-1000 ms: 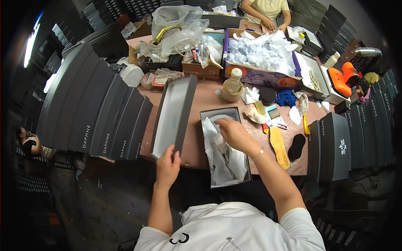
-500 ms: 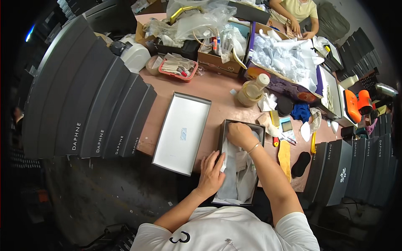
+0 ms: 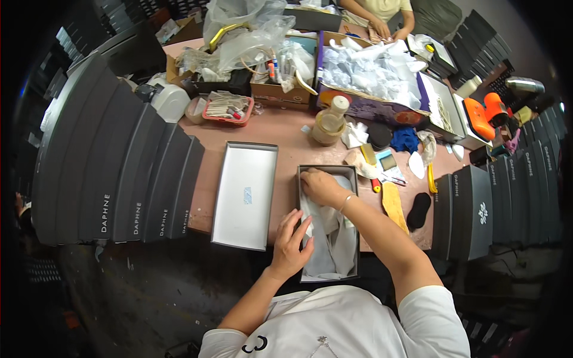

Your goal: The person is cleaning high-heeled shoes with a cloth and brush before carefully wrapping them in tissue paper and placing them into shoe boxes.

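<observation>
Box lid (image 3: 246,195) lies just beside our left hand (image 3: 290,240); both hands, incl. right hand (image 3: 320,186), apart, pressing tissue paper (image 3: 327,238) in open box (image 3: 352,179), long axis running away from us.

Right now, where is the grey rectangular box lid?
In the head view, the grey rectangular box lid lies inside-up on the pink table, left of the open dark box both hands work in.
</observation>
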`<state>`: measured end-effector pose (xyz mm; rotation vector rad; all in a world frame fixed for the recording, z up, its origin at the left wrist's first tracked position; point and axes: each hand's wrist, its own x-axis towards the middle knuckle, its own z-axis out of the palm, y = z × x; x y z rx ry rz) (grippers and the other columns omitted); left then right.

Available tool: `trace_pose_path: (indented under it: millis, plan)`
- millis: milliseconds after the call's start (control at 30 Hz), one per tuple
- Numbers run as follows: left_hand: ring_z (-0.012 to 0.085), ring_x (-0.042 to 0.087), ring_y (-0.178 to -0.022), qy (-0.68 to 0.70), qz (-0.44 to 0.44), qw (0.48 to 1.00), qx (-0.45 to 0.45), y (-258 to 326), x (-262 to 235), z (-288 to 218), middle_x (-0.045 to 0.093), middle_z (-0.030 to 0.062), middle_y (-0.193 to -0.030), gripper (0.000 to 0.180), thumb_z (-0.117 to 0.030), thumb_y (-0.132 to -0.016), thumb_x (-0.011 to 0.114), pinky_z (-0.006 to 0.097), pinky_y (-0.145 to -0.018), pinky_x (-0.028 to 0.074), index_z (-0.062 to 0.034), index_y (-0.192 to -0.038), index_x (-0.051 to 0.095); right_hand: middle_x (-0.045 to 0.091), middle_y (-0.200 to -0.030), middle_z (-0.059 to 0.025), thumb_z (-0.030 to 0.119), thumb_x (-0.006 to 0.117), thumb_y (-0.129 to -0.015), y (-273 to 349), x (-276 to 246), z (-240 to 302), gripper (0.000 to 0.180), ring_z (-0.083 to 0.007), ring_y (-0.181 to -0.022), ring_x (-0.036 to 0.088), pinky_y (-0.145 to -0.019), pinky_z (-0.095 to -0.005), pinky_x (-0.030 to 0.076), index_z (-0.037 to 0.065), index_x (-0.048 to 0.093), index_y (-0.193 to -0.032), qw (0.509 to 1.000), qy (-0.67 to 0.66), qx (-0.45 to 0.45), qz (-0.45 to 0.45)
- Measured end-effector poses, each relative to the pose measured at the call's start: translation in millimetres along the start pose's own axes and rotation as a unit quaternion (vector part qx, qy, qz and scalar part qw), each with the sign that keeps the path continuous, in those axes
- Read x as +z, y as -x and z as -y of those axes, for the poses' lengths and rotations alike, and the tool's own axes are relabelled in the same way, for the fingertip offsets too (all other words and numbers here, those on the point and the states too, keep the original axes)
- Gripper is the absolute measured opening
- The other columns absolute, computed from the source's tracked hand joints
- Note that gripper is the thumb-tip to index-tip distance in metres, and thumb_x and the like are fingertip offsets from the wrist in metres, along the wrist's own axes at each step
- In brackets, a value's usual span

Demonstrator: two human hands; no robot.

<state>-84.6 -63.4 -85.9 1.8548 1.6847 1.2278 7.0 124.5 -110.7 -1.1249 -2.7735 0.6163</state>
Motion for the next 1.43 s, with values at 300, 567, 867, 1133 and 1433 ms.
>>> trace_pose_path:
  millis: [300,567,867,1133,1433]
  plan:
    - [0.0266,0.058,-0.095,-0.18,0.197,0.954,0.138,-72,51,14,0.064,0.0105,-0.087,0.018,-0.01,-0.074,0.063,0.058,-0.105,0.028,-0.0044,-0.091,0.066,0.063,-0.099,-0.0231,0.014,0.062,-0.083,71,-37,-18,0.026,-0.0397,-0.092,0.062,-0.081,-0.0425,0.05,-0.001,0.063,-0.104,0.973,-0.188,0.019,-0.129]
    - [0.0114,0.061,-0.089,0.264,-0.124,0.953,-0.08,-178,-78,75,0.065,0.0034,-0.097,0.019,0.001,-0.088,0.06,0.027,-0.08,0.051,-0.0008,-0.107,0.061,0.066,-0.101,-0.0154,0.012,0.065,-0.085,99,-28,-14,0.022,-0.0295,-0.094,0.064,-0.083,-0.0341,0.049,0.0,0.064,-0.104,0.926,-0.317,0.054,-0.198]
    - [0.0241,0.06,-0.093,0.054,-0.081,0.992,-0.08,-181,-89,118,0.06,0.0142,-0.102,0.047,-0.02,-0.083,0.071,0.032,-0.082,0.048,0.0022,-0.12,0.052,0.064,-0.102,-0.0094,0.004,0.06,-0.089,154,-39,-27,0.025,-0.0152,-0.093,0.063,-0.079,-0.0267,0.051,-0.001,0.06,-0.113,0.852,-0.387,0.135,-0.325]
    - [0.0451,0.059,-0.091,-0.243,0.122,0.945,-0.181,29,-23,106,0.062,0.0259,-0.095,0.035,-0.024,-0.085,0.066,0.048,-0.081,0.047,0.0044,-0.101,0.054,0.052,-0.128,-0.0156,0.024,0.067,-0.083,207,-26,22,0.047,-0.0334,-0.128,0.042,-0.105,-0.0533,0.032,0.006,0.053,-0.124,0.993,-0.044,0.021,-0.106]
    - [0.0204,0.052,-0.118,0.451,-0.06,0.874,-0.17,24,-121,-29,0.05,0.0147,-0.134,0.05,-0.021,-0.096,0.054,0.034,-0.102,0.041,0.0024,-0.137,0.037,0.023,-0.155,-0.0121,0.053,0.065,-0.084,228,-56,31,0.099,-0.0372,-0.139,0.028,-0.115,-0.0468,0.02,0.01,0.008,-0.152,0.835,-0.527,0.07,-0.14]
